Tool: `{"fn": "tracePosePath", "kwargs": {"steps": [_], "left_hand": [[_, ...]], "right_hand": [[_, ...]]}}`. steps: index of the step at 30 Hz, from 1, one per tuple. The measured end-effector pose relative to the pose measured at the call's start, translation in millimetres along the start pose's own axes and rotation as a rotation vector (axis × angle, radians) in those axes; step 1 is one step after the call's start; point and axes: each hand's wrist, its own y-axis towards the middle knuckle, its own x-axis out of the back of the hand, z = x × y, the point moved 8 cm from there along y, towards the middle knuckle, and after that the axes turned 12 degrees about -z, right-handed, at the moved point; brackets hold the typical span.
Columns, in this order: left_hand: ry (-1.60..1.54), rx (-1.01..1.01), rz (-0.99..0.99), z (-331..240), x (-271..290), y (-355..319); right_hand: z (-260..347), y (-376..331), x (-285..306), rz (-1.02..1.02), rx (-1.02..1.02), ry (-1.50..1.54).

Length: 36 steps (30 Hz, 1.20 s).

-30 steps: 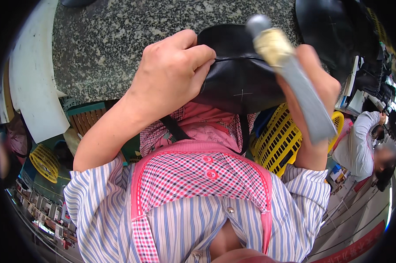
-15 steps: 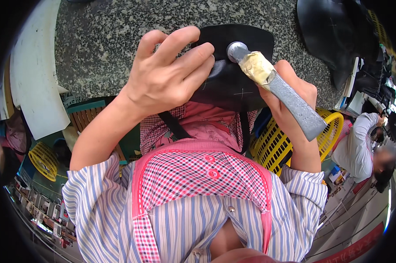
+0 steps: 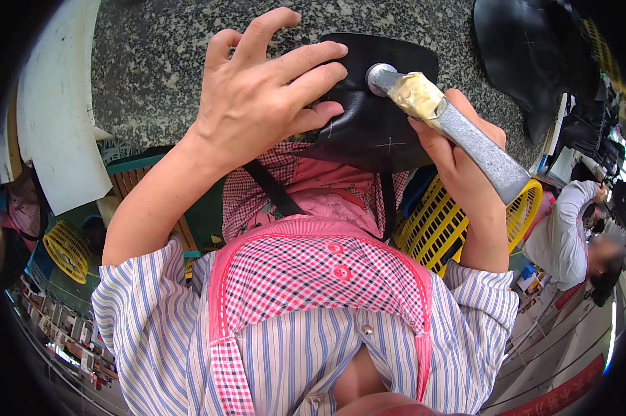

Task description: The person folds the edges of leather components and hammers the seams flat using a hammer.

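Black leather piece (image 3: 375,125): lying at the near edge of the speckled stone tabletop (image 3: 160,62), its left part hiding under my left hand (image 3: 264,97), which is pressing flat, fingers spread. My right hand (image 3: 458,159) is gripping a hammer (image 3: 431,111), its round head touching the leather.

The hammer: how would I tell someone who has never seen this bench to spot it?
Start at the speckled granite slab, then the black leather piece at its near edge. The hammer sits in the right hand, round steel face on the leather; it is the only grey metal tool, with yellowish tape around its neck.
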Motion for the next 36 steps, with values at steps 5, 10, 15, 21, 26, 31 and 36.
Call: {"fn": "tracePosePath", "kwargs": {"steps": [5,10,15,21,26,31,36], "left_hand": [[-0.001,0.002,0.030,0.8,-0.9,2.8],[-0.040,-0.015,0.108,-0.2,-1.0,8.2],[-0.052,0.038,0.054,4.4,-5.3,1.6],[-0.104,0.040,0.038,4.1,-3.1,4.4],[-0.149,0.060,0.040,5.1,-3.3,4.1],[-0.182,0.090,0.048,9.5,-5.0,1.0],[-0.314,0.263,0.121,24.3,-9.4,1.5]], "right_hand": [[-2.1,1.6,3.1,0.014,-0.043,0.044],[15.2,-1.8,45.2,-0.362,-0.013,0.321],[9.8,12.0,-7.5,-0.002,0.090,0.005],[19.0,7.6,6.1,0.037,0.090,-0.145],[3.2,18.2,3.4,0.133,-0.014,-0.150],[18.5,17.5,18.8,-0.139,0.059,0.015],[19.5,26.1,12.4,0.025,0.033,-0.159]]}}
